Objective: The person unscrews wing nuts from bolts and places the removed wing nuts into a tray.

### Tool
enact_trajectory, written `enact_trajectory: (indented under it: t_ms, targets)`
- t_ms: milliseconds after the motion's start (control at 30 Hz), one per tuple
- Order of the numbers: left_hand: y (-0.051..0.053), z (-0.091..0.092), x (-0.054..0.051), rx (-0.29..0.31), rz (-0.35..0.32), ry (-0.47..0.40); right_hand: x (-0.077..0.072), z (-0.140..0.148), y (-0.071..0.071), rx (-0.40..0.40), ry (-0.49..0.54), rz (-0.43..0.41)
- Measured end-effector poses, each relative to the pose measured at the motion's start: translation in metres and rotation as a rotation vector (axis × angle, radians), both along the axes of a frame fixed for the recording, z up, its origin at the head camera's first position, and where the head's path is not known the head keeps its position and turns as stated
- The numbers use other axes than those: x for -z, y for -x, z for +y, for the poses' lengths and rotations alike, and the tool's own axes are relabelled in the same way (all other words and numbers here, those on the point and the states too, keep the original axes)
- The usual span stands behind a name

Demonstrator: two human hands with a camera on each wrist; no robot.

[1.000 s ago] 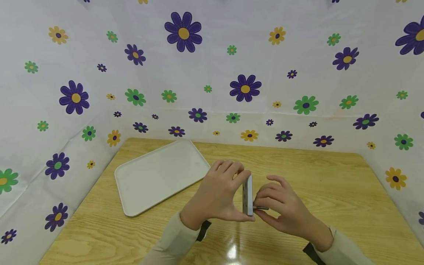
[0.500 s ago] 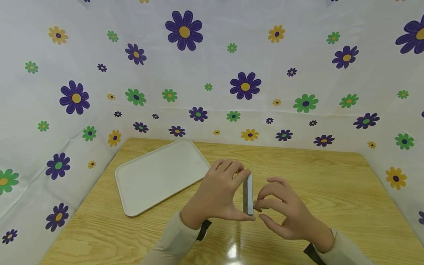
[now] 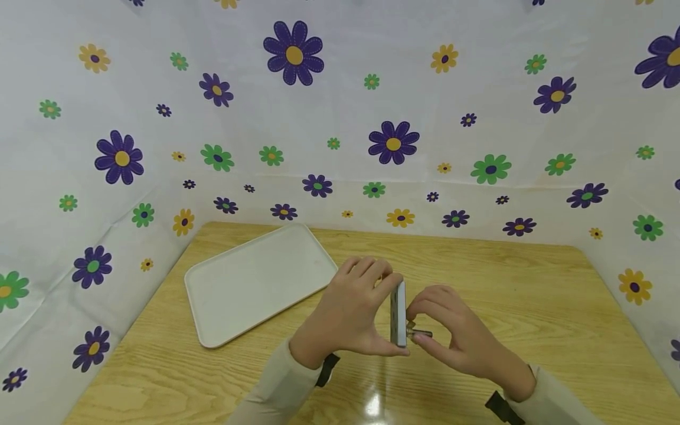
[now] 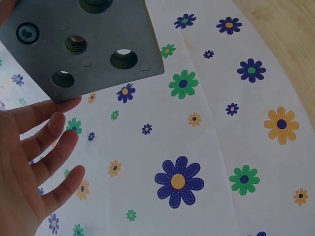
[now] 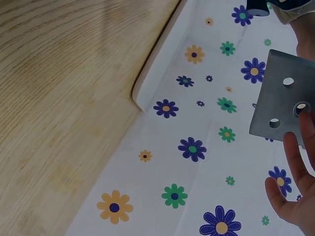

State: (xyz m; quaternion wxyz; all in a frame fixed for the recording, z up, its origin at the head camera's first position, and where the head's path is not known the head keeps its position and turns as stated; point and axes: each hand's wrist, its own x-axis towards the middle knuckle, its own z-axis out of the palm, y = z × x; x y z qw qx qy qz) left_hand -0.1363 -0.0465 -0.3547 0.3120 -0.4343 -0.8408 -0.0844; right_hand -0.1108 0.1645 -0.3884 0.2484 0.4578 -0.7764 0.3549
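My left hand [image 3: 350,310] grips a grey metal plate [image 3: 401,313] by its top and bottom edges, thumb below, holding it upright above the table. In the left wrist view the plate [image 4: 106,51] has several round holes, one threaded inside, and a socket-head screw [image 4: 28,33] sits in another. My right hand [image 3: 464,339] is at the plate's right face. Its thumb and forefinger pinch a small bolt-like metal piece [image 3: 421,333], brassy near the plate with a dark shank pointing right. Fingers partly cover that piece, so whether it enters a hole is unclear.
A white rectangular tray [image 3: 255,289] lies at an angle on the wooden table [image 3: 531,295], left of my hands. A white flower-printed cloth [image 3: 340,106] stands around the back and sides of the table.
My right hand's fingers loosened and lifted off the small metal piece, then closed on it again, forefinger above and thumb below. My left hand and the plate stay in place.
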Motion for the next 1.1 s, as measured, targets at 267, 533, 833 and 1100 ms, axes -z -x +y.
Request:
enact_trajectory:
  t_ms: [267, 533, 833, 1100]
  targets:
    - [0.0021, 0.0008, 0.0021, -0.004, 0.011, 0.005, 0.0006, 0.0005, 0.0013, -0.042, 0.012, -0.014]
    - [0.0018, 0.0003, 0.0003, -0.012, -0.009, 0.01, 0.0012, -0.005, 0.0043, -0.054, 0.052, 0.244]
    - [0.002, 0.0013, -0.0008, -0.019, -0.02, 0.014, 0.0008, -0.0086, 0.004, -0.02, 0.023, 0.507]
    - [0.0027, 0.0021, -0.0009, -0.007, -0.005, 0.003, -0.0012, -0.0017, 0.0049, -0.137, 0.134, 0.205]
